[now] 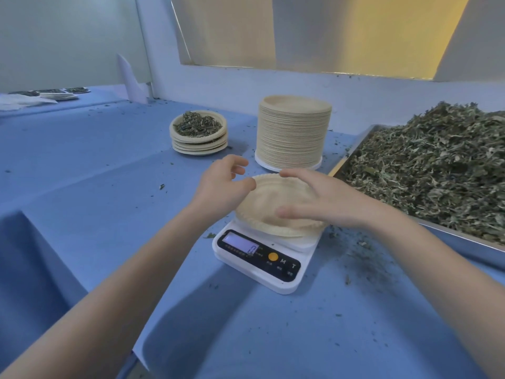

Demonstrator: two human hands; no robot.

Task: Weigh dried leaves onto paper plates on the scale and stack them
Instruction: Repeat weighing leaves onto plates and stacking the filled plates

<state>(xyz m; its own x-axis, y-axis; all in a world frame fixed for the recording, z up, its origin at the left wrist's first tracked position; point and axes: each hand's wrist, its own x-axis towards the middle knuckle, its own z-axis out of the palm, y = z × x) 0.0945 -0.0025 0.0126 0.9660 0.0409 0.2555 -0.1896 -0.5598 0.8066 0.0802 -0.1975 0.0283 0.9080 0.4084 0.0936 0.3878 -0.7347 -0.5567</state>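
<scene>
Plate [273, 209] on scale [262, 258], both hands [314, 198] relaxed over it; leaf tray [426, 170] rt, plate stack [293, 132] behind.

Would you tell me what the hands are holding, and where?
Nothing is gripped. Both hands hover open over the empty plate on the scale.

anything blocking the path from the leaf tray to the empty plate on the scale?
Nothing fixed. Only the right hand itself hovers over the empty plate, between it and the tray of dried leaves. The tall plate stack stands behind, off that path.
</scene>
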